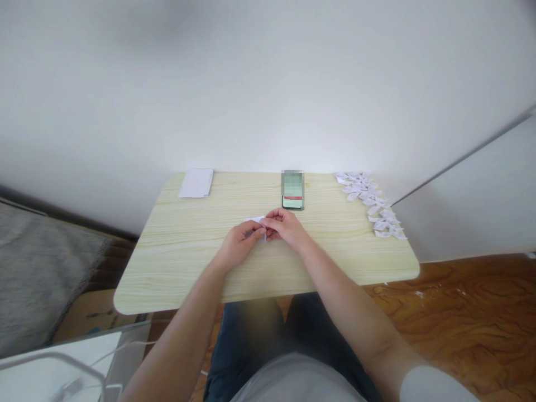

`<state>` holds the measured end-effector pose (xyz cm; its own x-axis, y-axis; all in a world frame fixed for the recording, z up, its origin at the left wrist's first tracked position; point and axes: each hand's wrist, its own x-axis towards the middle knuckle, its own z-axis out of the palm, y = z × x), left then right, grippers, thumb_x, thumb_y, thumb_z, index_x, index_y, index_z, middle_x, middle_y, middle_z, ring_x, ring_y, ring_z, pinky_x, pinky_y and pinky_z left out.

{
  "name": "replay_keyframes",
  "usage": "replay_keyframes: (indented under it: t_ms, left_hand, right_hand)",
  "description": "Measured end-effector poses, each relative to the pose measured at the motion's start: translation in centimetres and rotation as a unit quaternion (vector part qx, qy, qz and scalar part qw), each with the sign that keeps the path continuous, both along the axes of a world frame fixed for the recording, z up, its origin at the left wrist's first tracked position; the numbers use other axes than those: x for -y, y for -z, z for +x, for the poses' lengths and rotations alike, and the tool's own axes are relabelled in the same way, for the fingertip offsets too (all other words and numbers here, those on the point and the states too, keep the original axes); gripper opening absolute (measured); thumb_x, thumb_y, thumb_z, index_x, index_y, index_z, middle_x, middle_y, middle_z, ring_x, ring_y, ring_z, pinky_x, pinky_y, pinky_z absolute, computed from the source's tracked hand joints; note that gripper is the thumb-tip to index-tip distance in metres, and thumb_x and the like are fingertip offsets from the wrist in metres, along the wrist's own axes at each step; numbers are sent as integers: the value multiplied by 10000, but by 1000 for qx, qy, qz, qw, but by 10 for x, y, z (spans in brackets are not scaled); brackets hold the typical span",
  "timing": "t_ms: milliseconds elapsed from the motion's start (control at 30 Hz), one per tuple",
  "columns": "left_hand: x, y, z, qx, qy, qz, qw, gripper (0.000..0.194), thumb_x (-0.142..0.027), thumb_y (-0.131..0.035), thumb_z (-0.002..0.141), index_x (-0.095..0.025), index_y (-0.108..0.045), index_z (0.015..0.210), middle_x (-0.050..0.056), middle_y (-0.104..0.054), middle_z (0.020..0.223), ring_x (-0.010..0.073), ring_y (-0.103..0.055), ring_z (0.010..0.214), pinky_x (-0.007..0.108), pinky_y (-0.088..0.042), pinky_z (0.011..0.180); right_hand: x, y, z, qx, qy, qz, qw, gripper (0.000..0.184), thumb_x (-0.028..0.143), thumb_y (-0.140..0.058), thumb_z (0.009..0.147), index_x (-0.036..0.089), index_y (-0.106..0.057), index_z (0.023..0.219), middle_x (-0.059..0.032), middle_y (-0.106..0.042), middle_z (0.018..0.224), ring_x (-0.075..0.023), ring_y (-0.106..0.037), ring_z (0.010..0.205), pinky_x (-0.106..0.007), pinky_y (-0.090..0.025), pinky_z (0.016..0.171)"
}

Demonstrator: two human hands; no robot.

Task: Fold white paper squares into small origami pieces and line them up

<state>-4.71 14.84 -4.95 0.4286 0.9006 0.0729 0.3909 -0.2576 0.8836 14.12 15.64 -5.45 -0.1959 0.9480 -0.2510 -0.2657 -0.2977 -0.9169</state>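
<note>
Over the middle of the pale wooden table [184,251], my left hand [240,244] and my right hand [286,228] meet at a small piece of white folded paper [255,218]. Fingers and thumbs of both hands pinch it, my left hand from the left and my right hand at its right end. Most of the paper is hidden behind the fingers, so its full shape cannot be made out. Just beyond my right hand lies a phone [292,192] with a lit screen, partly blurred.
A stack of white paper sheets [196,183] lies at the table's back left. Several folded white paper pieces [366,195] run in a row along the right edge. Behind the table rises a white wall [251,100]. A cardboard box [94,312] stands low on the left.
</note>
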Motion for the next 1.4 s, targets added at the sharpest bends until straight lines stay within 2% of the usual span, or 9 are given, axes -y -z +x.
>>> replay_keyframes:
  t_ms: [400,767,1167,1400]
  left_hand:
    - [-2,2,1,6,-5,-17,1000,346,-481,-547,992,-204,-751,956,47,-761,992,228,-674,969,336,-481,919]
    - [-1,0,1,7,-11,-34,999,287,-459,-614,957,-215,-764,969,39,-776,1023,225,-686,977,332,-476,916]
    - [-1,-1,3,15,-15,-27,999,337,-504,-611,933,-211,-777,959,61,-796,1032,250,-706,1002,363,-510,950]
    - [1,-1,4,6,-18,-22,1000,283,-447,-614,945,-212,-770,965,43,-791,1016,230,-702,980,343,-503,939]
  right_hand:
    - [-4,3,2,-21,-5,-14,1000,336,330,-868,740,189,-610,903,16,-694,700,-123,-651,586,-282,-616,580]
    - [-5,7,4,-33,-17,-12,999,395,316,-894,712,193,-613,960,19,-694,710,-124,-647,600,-264,-603,581]
    - [-4,3,7,-48,-38,-25,998,381,325,-879,708,206,-610,950,35,-673,659,-123,-634,571,-268,-584,593]
    - [-5,4,7,-59,-45,-23,997,379,322,-872,703,205,-605,946,49,-638,629,-115,-599,569,-257,-565,586]
